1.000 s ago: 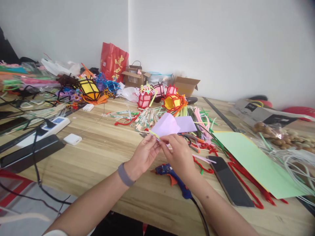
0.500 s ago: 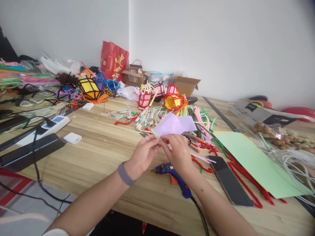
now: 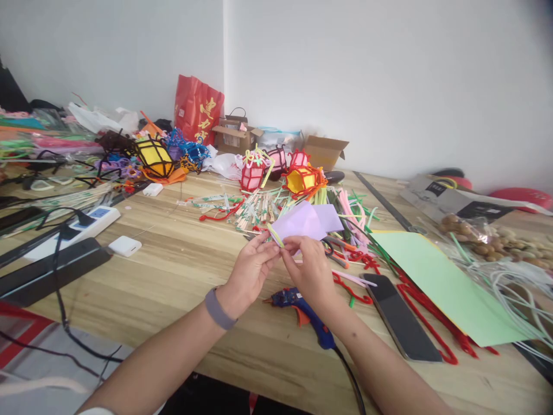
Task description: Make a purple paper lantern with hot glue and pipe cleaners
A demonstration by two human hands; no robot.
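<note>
Both hands meet over the middle of the table at one edge of a folded sheet of purple paper (image 3: 305, 222). A short yellow-green pipe cleaner (image 3: 275, 235) lies along that edge. My left hand (image 3: 253, 265) pinches the paper and the pipe cleaner between thumb and fingers. My right hand (image 3: 309, 268) is closed on the paper's near edge, its fingertips touching the lower end of the pipe cleaner. Below my right hand a blue glue gun (image 3: 302, 308) rests on the table, its nozzle pointing left.
A black phone (image 3: 401, 317), red pipe cleaners (image 3: 427, 311) and a green paper sheet (image 3: 449, 282) lie to the right. Small paper lanterns (image 3: 302, 180) and wrapped sticks (image 3: 259, 208) are behind the hands. A power strip (image 3: 71, 230) with cables sits left.
The hands stay at the same place with the same grip. The pipe cleaner shows a little more clearly at the paper's edge. The view has shifted slightly.
</note>
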